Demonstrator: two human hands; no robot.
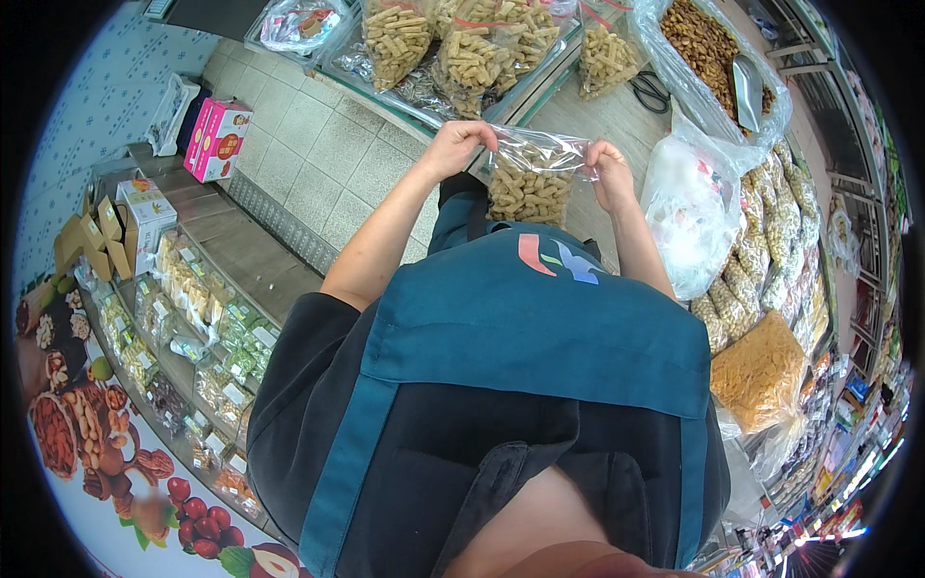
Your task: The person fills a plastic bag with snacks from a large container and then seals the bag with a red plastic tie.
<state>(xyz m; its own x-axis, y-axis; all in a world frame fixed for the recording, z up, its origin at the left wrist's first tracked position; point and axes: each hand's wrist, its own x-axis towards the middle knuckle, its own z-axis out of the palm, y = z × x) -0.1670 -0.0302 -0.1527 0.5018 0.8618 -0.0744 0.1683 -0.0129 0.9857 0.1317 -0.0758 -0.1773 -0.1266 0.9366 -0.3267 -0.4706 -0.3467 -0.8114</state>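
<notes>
A clear plastic bag [531,191] of short tan snack sticks hangs in front of my apron [535,311]. My left hand [466,148] pinches its top left corner, and my right hand [611,170] grips the top right corner. Between them the bag's upper band is stretched flat, with the sticks gathered below. Just beyond, several filled bags of the same sticks [470,61] lie on a counter tray. Another such bag [605,61] rests on the counter to the right, beside black-handled scissors [652,92].
Right of me are a plastic-lined container of brown nuts or dried fruit [697,50] with a metal scoop [748,94], a white plastic bag [690,209] and bagged goods [766,238]. On the left, shelves hold small packets [188,282] and a pink carton [217,141].
</notes>
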